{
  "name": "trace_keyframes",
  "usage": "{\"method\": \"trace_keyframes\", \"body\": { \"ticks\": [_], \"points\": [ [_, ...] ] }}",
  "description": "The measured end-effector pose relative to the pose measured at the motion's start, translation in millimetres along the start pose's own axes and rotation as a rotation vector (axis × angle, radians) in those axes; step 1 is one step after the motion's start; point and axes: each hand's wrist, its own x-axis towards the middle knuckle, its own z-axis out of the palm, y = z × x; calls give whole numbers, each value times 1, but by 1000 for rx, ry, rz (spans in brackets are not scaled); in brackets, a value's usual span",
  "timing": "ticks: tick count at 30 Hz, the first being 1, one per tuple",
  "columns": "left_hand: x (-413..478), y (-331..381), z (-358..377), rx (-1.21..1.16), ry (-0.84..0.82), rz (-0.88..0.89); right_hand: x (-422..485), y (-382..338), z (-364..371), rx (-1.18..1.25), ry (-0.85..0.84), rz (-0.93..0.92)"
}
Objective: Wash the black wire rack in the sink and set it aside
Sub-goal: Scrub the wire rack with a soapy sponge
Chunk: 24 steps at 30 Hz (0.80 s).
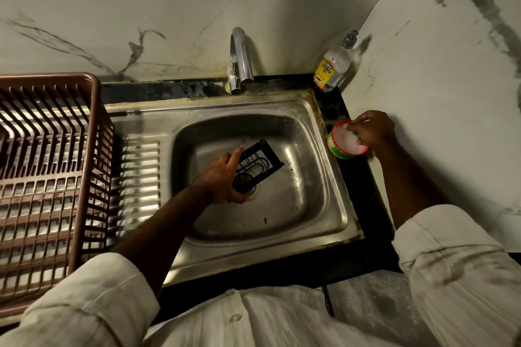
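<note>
Black wire rack is held above the basin of the steel sink, over the drain, which it partly hides. Its long axis runs diagonally from near-left to far-right; the far-right end points towards the far right corner of the basin, and the frame sits tilted, wire loops facing up. Whether it touches the basin floor cannot be determined. Left hand grips the near-left end of the rack: fingers curled under and round the frame, index finger laid straight along its left edge, the rest of the rack projecting beyond the fingertips. Right hand is well apart from the rack, on the black counter right of the sink, fingers bent down into white foam in a round red-and-green soap tub; whether they hold anything cannot be determined. Chrome tap stands at the far rim, spout over the basin beyond the rack. A dishwash gel bottle stands in the far right corner. A brown slatted drying basket occupies the left, beside the ribbed drainboard.
</note>
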Motion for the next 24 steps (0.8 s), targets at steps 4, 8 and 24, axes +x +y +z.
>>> {"method": "trace_keyframes", "body": {
  "ticks": [4, 8, 24],
  "points": [
    [-1, -1, 1, 6, 10, -8, 5, 3, 6, 257, -32, 108],
    [0, -1, 1, -11, 7, -4, 1, 0, 6, 495, -92, 219],
    [-1, 1, -1, -11, 12, -10, 3, -14, 9, 323, 57, 112]
  ]
}}
